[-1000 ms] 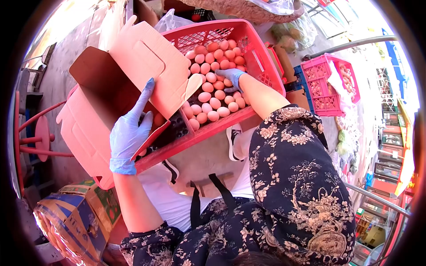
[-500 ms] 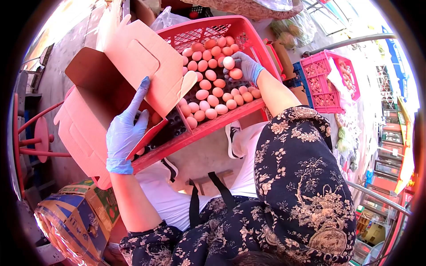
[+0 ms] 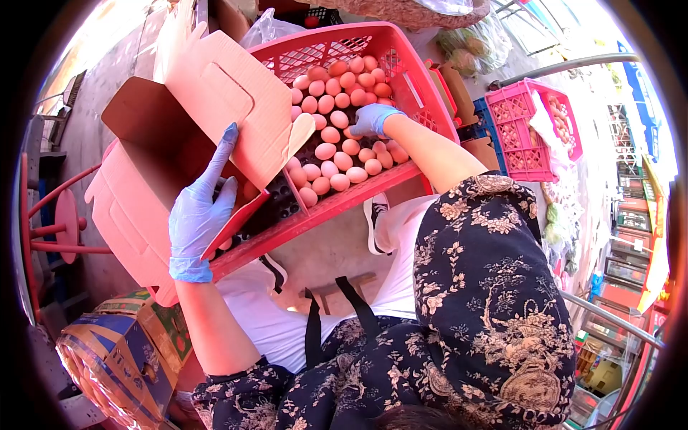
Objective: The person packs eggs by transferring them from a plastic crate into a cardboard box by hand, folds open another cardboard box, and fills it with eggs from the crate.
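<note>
My left hand [image 3: 201,218], in a blue glove, grips the side of an open cardboard box [image 3: 136,208], its index finger stretched along a raised flap. The box sits on the left part of a red plastic crate [image 3: 322,208]. Many brown eggs [image 3: 343,162] rest on dark trays in the crate's right part. Over these eggs, my gloved right hand [image 3: 370,120] is turned palm down with curled fingers. An egg [image 3: 350,133] shows at its fingertips; whatever else lies under the palm is hidden.
A pink crate of eggs [image 3: 522,132] stands on the right beside a blue crate [image 3: 491,129]. A taped carton [image 3: 118,358] lies at lower left. Bagged vegetables [image 3: 476,46] are at the back, and a metal rail [image 3: 566,66] crosses the upper right.
My right hand has turned from palm up, with a pale egg and a brown egg in it, to palm down, and moved slightly left. My left hand stays on the cardboard box.
</note>
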`<move>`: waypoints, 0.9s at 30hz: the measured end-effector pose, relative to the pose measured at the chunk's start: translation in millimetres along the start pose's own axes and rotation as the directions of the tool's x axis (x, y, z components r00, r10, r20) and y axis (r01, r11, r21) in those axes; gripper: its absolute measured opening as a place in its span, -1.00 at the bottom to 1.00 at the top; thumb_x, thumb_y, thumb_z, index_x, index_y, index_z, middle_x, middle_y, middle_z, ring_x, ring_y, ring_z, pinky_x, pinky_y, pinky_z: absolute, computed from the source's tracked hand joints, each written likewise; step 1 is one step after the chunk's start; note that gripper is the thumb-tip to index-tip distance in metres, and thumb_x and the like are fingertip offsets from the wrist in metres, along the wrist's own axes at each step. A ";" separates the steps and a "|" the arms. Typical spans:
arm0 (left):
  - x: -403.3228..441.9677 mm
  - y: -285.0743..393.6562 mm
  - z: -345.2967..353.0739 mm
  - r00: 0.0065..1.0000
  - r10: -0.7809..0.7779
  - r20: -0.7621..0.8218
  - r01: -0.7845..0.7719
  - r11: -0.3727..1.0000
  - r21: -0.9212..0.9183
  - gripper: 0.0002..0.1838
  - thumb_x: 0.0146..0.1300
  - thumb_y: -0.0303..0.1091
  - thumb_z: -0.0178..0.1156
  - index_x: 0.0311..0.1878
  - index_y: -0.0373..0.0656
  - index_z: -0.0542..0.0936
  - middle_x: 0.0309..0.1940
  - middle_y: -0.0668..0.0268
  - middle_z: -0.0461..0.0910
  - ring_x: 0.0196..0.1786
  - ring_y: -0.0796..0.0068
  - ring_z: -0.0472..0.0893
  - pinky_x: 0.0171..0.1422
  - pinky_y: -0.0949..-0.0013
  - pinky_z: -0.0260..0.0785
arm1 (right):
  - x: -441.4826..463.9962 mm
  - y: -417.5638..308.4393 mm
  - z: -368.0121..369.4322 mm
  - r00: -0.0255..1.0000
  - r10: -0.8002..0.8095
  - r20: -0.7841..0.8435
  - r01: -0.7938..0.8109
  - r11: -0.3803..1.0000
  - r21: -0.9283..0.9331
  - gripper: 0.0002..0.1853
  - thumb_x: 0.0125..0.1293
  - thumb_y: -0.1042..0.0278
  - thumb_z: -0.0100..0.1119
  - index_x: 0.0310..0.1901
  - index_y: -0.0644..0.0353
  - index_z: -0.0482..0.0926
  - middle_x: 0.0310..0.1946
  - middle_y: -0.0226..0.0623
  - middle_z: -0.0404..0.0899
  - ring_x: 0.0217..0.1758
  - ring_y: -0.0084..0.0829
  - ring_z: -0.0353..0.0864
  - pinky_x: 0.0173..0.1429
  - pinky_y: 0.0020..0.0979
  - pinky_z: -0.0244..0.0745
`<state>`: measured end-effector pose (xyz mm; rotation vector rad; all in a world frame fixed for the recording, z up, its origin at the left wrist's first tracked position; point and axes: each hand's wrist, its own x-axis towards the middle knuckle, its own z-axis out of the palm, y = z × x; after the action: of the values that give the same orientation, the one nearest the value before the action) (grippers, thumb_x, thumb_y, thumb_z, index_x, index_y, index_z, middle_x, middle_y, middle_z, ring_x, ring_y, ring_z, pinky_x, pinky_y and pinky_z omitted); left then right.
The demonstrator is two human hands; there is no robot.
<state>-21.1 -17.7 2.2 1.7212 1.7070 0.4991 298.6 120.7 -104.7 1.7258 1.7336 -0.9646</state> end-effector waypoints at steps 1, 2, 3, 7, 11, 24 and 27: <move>-0.1 -1.4 0.2 1.000 0.001 0.001 -0.001 1.000 -0.002 -0.30 0.27 -0.40 0.08 0.39 0.57 0.22 -0.52 0.22 0.59 -0.44 0.34 0.64 -0.21 0.25 0.45 | -5.4 -5.8 -0.5 1.000 0.004 0.010 -0.004 1.000 -0.010 -0.52 0.16 -0.09 0.10 -0.15 0.21 0.59 -0.24 -0.25 0.61 -0.25 -0.30 0.60 -0.17 -0.28 0.57; -0.3 -2.7 0.3 1.000 0.003 0.002 -0.003 1.000 -0.005 -0.30 0.27 -0.40 0.07 0.39 0.57 0.22 -0.51 0.22 0.59 -0.44 0.34 0.64 -0.21 0.25 0.45 | -9.8 -10.9 -1.0 1.000 0.009 0.020 -0.009 1.000 -0.020 -0.50 0.16 -0.10 0.10 -0.12 0.21 0.59 -0.22 -0.25 0.61 -0.24 -0.29 0.61 -0.16 -0.27 0.58; -0.7 -3.4 0.6 1.000 0.006 0.003 -0.006 1.000 -0.006 -0.30 0.27 -0.39 0.07 0.39 0.57 0.21 -0.51 0.22 0.59 -0.44 0.34 0.64 -0.21 0.25 0.45 | -12.8 -14.8 -1.3 0.999 0.014 0.031 -0.013 0.999 -0.030 -0.48 0.15 -0.11 0.11 -0.09 0.22 0.59 -0.21 -0.25 0.62 -0.23 -0.29 0.61 -0.15 -0.27 0.59; -0.9 -4.7 0.5 1.000 0.006 0.006 -0.006 1.000 -0.010 -0.30 0.26 -0.38 0.08 0.39 0.58 0.21 -0.52 0.21 0.58 -0.45 0.31 0.63 -0.21 0.25 0.45 | 16.4 -7.5 6.4 0.999 0.017 0.035 -0.014 0.995 -0.099 -0.47 0.09 -0.08 0.18 -0.09 0.23 0.60 -0.18 -0.25 0.63 -0.21 -0.28 0.62 -0.18 -0.23 0.59; -2.3 -2.2 -1.6 1.000 0.000 0.020 0.000 1.000 0.005 -0.29 0.24 -0.38 0.09 0.39 0.59 0.20 -0.52 0.19 0.57 -0.45 0.28 0.63 -0.21 0.22 0.44 | 13.5 -23.0 7.1 0.999 0.049 0.009 -0.046 0.983 -0.176 -0.52 0.05 -0.03 0.21 -0.10 0.17 0.61 -0.21 -0.23 0.63 -0.24 -0.27 0.62 -0.19 -0.24 0.58; -0.8 0.9 -7.2 0.999 0.046 0.017 -0.046 0.997 0.058 -0.28 0.27 -0.46 0.03 0.43 0.50 0.17 -0.55 0.23 0.51 -0.50 0.45 0.50 -0.17 0.35 0.42 | 14.1 -3.1 -9.8 0.955 0.274 0.115 -0.270 0.962 -0.047 -0.54 0.13 -0.09 0.17 0.01 -0.03 0.61 -0.06 -0.36 0.60 0.00 -0.29 0.57 0.04 -0.21 0.46; -1.4 -0.1 -9.4 0.999 0.028 0.024 -0.030 0.997 0.069 -0.28 0.27 -0.45 0.02 0.42 0.51 0.18 -0.54 0.23 0.52 -0.50 0.43 0.52 -0.17 0.35 0.42 | 14.3 -16.6 -2.7 0.941 0.317 0.119 -0.314 0.948 -0.043 -0.57 0.14 0.03 0.20 0.02 0.02 0.62 -0.06 -0.34 0.62 0.00 -0.27 0.59 0.05 -0.23 0.49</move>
<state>-27.7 -17.4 9.1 1.7965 1.7033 0.4361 281.6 132.8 -112.0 1.8169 1.3319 -0.8820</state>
